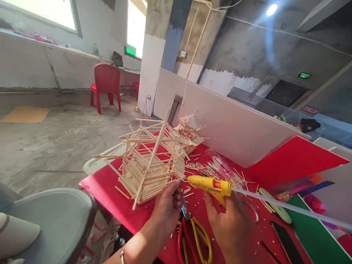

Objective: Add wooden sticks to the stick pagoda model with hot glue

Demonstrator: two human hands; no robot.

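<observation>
My right hand (228,223) grips a yellow hot glue gun (210,184), a long clear glue stick trailing from its back. The nozzle points left, close to the fingertips of my left hand (169,205). Those fingers are pinched around a small wooden stick, mostly hidden, at the lower right corner of an open house-like frame of wooden sticks (148,165). Behind that frame stands a smaller stick tower with a pointed roof (191,123). Below my hands lie scissors-like cutters (186,212) with red and yellow looped handles.
A red tabletop (110,187) carries cut stick pieces, a clear bag of sticks (220,165) and a black phone (287,242). White boards (220,124) stand behind. A grey stool (55,216) is at left; a red chair (107,82) stands farther back.
</observation>
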